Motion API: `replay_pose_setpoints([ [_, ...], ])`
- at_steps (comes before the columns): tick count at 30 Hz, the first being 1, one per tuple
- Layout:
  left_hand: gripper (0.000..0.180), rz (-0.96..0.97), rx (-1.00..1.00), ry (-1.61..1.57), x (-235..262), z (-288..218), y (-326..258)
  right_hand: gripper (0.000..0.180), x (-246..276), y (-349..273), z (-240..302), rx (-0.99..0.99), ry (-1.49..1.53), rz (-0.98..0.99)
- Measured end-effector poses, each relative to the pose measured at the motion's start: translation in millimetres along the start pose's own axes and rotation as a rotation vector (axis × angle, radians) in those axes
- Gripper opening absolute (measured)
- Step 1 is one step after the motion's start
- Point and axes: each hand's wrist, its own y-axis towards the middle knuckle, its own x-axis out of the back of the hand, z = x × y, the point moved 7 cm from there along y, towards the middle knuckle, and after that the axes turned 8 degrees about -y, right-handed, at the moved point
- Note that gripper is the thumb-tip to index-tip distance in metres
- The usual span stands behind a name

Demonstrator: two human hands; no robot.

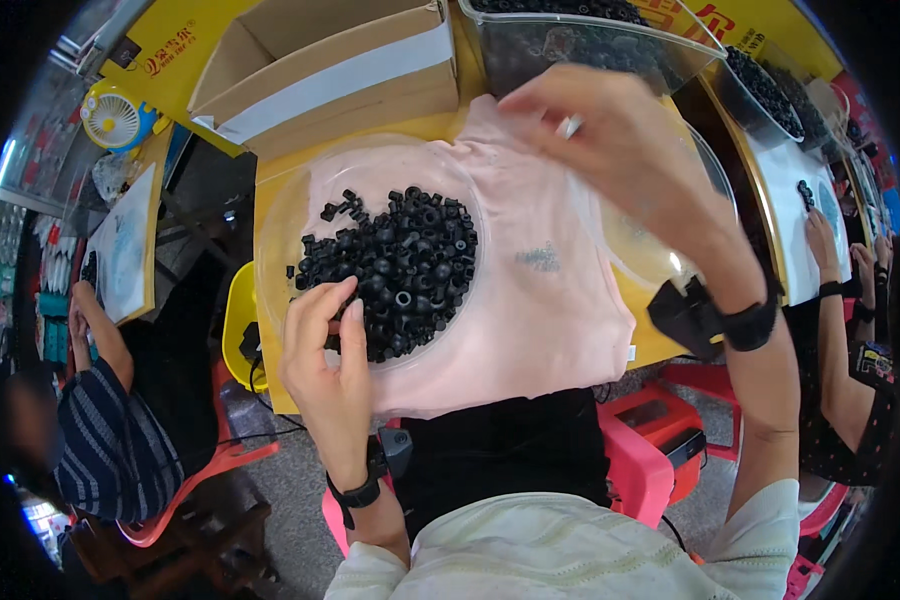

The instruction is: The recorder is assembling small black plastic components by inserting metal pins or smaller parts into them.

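Observation:
A heap of small black rubber-looking caps and plugs (400,255) lies in a shallow round clear tray (270,250) on pale pink cloth (530,340). My left hand (325,345) is at the heap's near left edge, thumb and forefinger apart and touching or just above the pieces. I see nothing gripped in it. Over the cloth's far right part, by a large clear bin (590,55), is my right hand (590,125). Its fingers are smeared by motion, so their hold is hidden; a pale ring-like band shows on one. A small greyish-green speckled patch (538,257) marks the cloth.
An open cardboard box (340,75) stands at the back left, beside the bin of black pieces. Another round clear tray (660,245) lies at the right. People sit at neighbouring tables on both sides. A yellow basket (238,330) stands left of my table; a red-pink stool (635,460) is beneath me.

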Motion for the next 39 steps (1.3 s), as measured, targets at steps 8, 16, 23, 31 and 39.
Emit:
replay_pose_setpoints([
  [8, 0.013, 0.023, 0.049, -0.181, -4, -2, -17, 0.015, -95, 10, 27, -0.011, 0.005, 0.184],
  [16, 0.015, 0.074, 0.159, -0.332, -8, 3, -28, 0.004, -133, 20, 34, 0.13, -0.219, 0.223],
  [23, 0.014, 0.048, 0.188, -0.432, -10, 6, -31, 0.01, -145, 22, 15, -0.019, -0.15, 0.282],
  [31, 0.016, -0.023, 0.224, -0.658, -7, 2, -39, 0.015, -105, 14, 36, -0.057, 0.27, 0.163],
  [39, 0.035, 0.153, 0.201, -1.11, -31, -21, -48, 0.022, -58, -79, 63, -0.54, 0.998, 0.47],
])
